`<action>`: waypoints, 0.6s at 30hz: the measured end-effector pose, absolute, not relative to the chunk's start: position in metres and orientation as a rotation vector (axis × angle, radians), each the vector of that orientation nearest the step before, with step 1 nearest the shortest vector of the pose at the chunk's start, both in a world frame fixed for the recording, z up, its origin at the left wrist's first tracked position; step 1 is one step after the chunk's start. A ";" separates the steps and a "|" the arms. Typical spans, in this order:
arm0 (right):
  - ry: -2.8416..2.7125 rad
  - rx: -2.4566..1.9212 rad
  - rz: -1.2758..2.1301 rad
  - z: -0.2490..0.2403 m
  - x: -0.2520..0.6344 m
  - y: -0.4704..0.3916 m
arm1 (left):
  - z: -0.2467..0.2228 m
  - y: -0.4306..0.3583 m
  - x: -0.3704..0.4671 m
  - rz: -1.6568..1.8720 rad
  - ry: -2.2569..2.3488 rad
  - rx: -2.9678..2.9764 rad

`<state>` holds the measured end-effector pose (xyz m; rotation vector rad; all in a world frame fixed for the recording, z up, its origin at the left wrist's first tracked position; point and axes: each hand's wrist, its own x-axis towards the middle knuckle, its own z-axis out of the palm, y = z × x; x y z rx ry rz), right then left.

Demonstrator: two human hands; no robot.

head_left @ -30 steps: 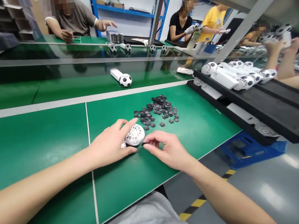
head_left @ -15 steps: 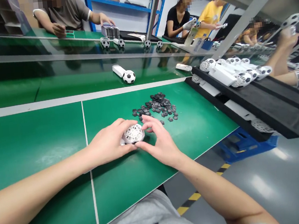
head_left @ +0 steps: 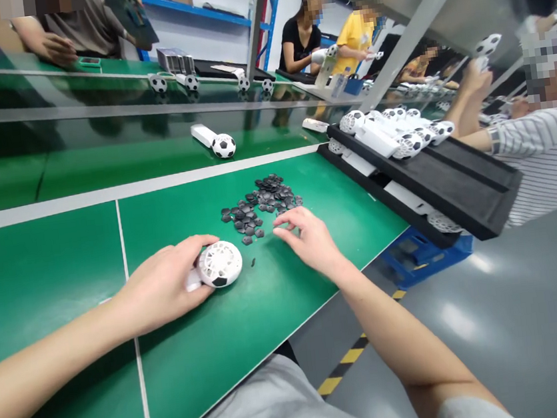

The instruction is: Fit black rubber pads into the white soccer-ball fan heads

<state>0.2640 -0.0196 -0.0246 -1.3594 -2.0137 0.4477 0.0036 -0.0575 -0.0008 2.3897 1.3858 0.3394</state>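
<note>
Right hand off the ball head — now out at the chip pile.

Half a second ago the right hand (head_left: 312,242) was pinching at the white lattice ball head (head_left: 220,264); now it hovers with fingers loosely spread and empty, just beside the black chips (head_left: 260,204) — looks like the next piece is due. Left hand (head_left: 166,285) clamps the ball on the green bench (head_left: 39,270). Ball: white open grid, one black panel seated low at front; one loose chip (head_left: 253,262) just beside it.

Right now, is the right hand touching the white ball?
Apart. The head view shows green table between the right hand and the white ball.
</note>
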 end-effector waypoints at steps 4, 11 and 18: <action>-2.103 -1.541 0.317 -0.036 0.283 -0.009 | 0.003 -0.055 -0.006 0.311 1.296 2.581; -2.475 -1.423 -0.108 -0.028 0.268 -0.016 | 0.005 -0.054 -0.009 0.309 1.367 2.695; -2.660 -1.551 -0.225 -0.023 0.259 -0.010 | 0.005 -0.060 -0.008 0.320 1.339 2.614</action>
